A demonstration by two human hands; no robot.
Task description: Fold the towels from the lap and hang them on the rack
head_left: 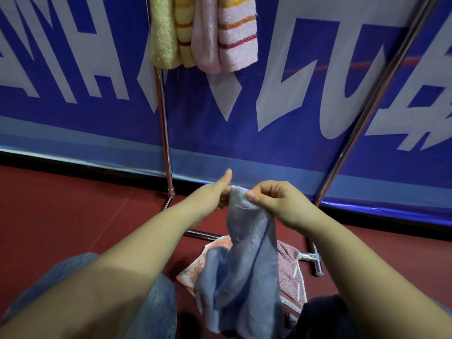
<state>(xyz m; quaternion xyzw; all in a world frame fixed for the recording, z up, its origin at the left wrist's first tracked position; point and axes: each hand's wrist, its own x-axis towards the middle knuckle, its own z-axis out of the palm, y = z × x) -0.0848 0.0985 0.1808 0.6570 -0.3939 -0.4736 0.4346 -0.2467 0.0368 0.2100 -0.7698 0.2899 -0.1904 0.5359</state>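
A blue-grey towel (247,270) hangs down in front of me, pinched at its top edge by both hands. My left hand (220,192) grips the left of that edge with the thumb raised. My right hand (274,199) is closed on the edge right beside it. Under the towel lie an orange patterned cloth (195,267) and a pink patterned cloth (289,270). Up on the metal rack (165,133) hang a yellow towel (162,40), a yellow striped towel (183,33) and a pink striped towel (230,37).
A blue banner with big white letters (293,99) stands behind the rack. The rack's right pole (374,101) slants down to a foot bar (314,258) on the red floor (73,211). My jeans-clad left knee (156,304) is at the bottom.
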